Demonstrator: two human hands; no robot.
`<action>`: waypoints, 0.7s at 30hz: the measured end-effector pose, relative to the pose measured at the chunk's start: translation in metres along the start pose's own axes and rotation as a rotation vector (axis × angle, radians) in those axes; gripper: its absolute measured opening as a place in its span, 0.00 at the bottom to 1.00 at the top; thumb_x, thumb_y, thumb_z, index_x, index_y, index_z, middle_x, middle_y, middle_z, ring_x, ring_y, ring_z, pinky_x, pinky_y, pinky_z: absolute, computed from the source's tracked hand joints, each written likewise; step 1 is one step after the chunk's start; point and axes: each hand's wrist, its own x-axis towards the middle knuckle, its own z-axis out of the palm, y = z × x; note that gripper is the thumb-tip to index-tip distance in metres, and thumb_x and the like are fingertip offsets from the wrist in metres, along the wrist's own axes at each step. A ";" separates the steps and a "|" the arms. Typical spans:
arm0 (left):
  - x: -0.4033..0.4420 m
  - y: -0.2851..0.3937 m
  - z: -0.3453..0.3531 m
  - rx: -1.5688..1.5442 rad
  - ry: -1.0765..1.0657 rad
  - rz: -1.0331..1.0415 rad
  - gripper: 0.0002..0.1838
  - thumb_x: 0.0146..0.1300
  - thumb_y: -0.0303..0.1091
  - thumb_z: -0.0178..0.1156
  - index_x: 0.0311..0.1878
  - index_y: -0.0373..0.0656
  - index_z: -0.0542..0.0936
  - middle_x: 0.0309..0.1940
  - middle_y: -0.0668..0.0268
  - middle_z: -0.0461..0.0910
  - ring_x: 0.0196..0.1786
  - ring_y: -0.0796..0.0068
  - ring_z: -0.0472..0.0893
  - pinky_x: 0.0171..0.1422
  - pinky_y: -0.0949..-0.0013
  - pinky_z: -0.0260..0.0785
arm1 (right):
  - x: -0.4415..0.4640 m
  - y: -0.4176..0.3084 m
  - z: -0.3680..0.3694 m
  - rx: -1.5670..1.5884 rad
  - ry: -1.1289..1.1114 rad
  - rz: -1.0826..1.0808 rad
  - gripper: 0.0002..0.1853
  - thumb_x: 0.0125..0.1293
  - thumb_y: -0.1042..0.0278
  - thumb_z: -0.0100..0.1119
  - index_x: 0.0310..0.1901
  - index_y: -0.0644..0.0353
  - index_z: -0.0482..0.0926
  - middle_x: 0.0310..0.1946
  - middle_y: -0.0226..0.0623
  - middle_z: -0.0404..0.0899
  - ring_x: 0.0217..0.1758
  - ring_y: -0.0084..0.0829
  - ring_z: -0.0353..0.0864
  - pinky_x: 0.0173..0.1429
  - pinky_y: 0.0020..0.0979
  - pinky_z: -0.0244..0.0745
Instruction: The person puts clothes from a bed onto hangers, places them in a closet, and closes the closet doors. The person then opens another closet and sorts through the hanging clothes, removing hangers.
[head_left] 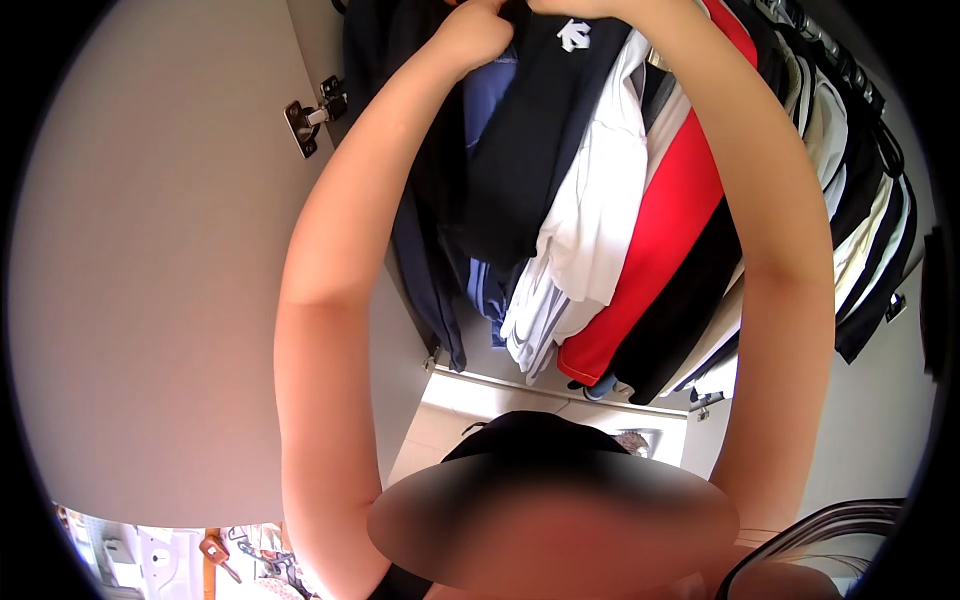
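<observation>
Both arms reach up to clothes hanging in a wardrobe. My left hand [478, 35] is at the top edge, its fingers bent against dark cloth; what lies in them is hidden. To its right, my right hand [580, 6] is cut off by the frame's top, above a black garment [520, 140] with a white logo. Behind and beside that garment hang a blue one [487, 100], a white one [597, 200] and a red one [655, 240].
A grey wardrobe door [160, 260] with a metal hinge [305, 128] stands open at the left. More clothes [870, 230] hang at the right from a rail [815, 38]. Various items show at the bottom left.
</observation>
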 end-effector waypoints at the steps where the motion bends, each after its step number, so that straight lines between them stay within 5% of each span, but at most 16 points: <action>1: 0.003 -0.005 0.001 0.094 0.043 0.117 0.16 0.62 0.26 0.56 0.53 0.35 0.78 0.44 0.60 0.82 0.46 0.71 0.79 0.54 0.70 0.70 | 0.004 -0.004 -0.006 0.039 -0.311 0.105 0.10 0.49 0.66 0.62 0.30 0.63 0.80 0.35 0.45 0.79 0.43 0.47 0.80 0.48 0.40 0.75; 2: 0.009 -0.008 -0.002 0.108 -0.012 0.018 0.12 0.62 0.27 0.57 0.48 0.36 0.79 0.40 0.62 0.81 0.43 0.73 0.78 0.50 0.71 0.70 | -0.001 0.006 0.006 0.039 -0.387 -0.014 0.09 0.51 0.68 0.61 0.34 0.61 0.81 0.38 0.42 0.79 0.45 0.44 0.81 0.48 0.39 0.75; 5: 0.015 0.019 -0.009 0.107 -0.122 -0.344 0.09 0.59 0.35 0.64 0.30 0.43 0.76 0.27 0.69 0.77 0.33 0.78 0.72 0.39 0.73 0.66 | -0.025 0.002 0.003 -0.113 -0.354 0.119 0.14 0.54 0.75 0.57 0.44 0.56 0.80 0.41 0.39 0.79 0.49 0.41 0.81 0.50 0.39 0.76; 11: 0.007 0.019 -0.010 0.282 0.087 -0.029 0.12 0.59 0.35 0.60 0.39 0.37 0.76 0.34 0.63 0.78 0.36 0.71 0.74 0.41 0.70 0.66 | -0.031 -0.006 0.012 -0.270 -0.345 -0.002 0.18 0.61 0.70 0.54 0.54 0.48 0.77 0.52 0.32 0.76 0.58 0.36 0.76 0.55 0.41 0.73; 13: 0.012 0.016 -0.017 0.162 0.038 -0.192 0.10 0.57 0.32 0.58 0.40 0.37 0.77 0.35 0.63 0.78 0.38 0.71 0.75 0.44 0.70 0.67 | -0.023 -0.017 0.010 -0.339 -0.487 0.026 0.18 0.63 0.66 0.52 0.55 0.46 0.77 0.55 0.28 0.74 0.60 0.33 0.74 0.57 0.43 0.71; 15: 0.015 0.011 -0.021 -0.035 0.046 -0.250 0.10 0.54 0.28 0.54 0.40 0.38 0.78 0.35 0.64 0.78 0.39 0.71 0.75 0.45 0.70 0.66 | -0.023 -0.016 0.028 -0.304 -0.370 -0.071 0.15 0.62 0.68 0.51 0.51 0.54 0.77 0.54 0.32 0.74 0.58 0.34 0.75 0.56 0.41 0.71; 21: 0.023 0.003 -0.036 -0.103 0.396 -0.202 0.18 0.72 0.45 0.49 0.38 0.38 0.78 0.31 0.65 0.78 0.33 0.74 0.75 0.39 0.68 0.67 | -0.026 -0.020 0.039 -0.081 -0.068 -0.018 0.15 0.60 0.69 0.51 0.50 0.57 0.75 0.52 0.36 0.74 0.58 0.37 0.75 0.59 0.42 0.70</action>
